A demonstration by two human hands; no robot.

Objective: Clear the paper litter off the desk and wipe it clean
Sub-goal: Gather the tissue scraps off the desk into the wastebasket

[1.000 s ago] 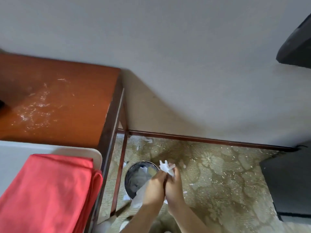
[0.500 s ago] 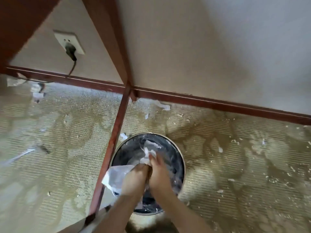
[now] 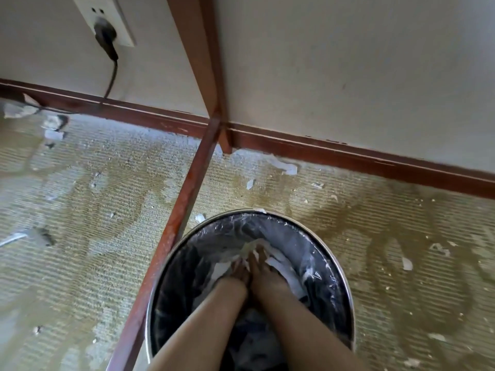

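Up at the far left, a white wall socket (image 3: pixel 103 21) carries a dark plug (image 3: pixel 105 40), its cord running down to the brown skirting board (image 3: pixel 334 151). Below that, torn paper scraps (image 3: pixel 52 129) lie on the patterned carpet (image 3: pixel 80 210), with more bits scattered across it.

Further right, a reddish-brown desk leg (image 3: pixel 203 76) comes down against the wall, and a wooden crossbar (image 3: pixel 174 231) of the same colour runs from its foot toward me, passing just beside the left rim of the round bin (image 3: pixel 345 285). That bin has a metal rim and a clear plastic liner over a dark inside.

Both my forearms reach down into it, side by side. My left hand (image 3: pixel 238 271) and my right hand (image 3: pixel 261 266) touch each other deep inside the bin, pressed down on the crumpled white paper litter (image 3: pixel 278 265) that sits in there. My fingers point away from me into the paper, but blur keeps me from telling whether either hand is curled round the paper or simply pushing on it.

Right of the bin, more small white scraps (image 3: pixel 407 263) dot the carpet.
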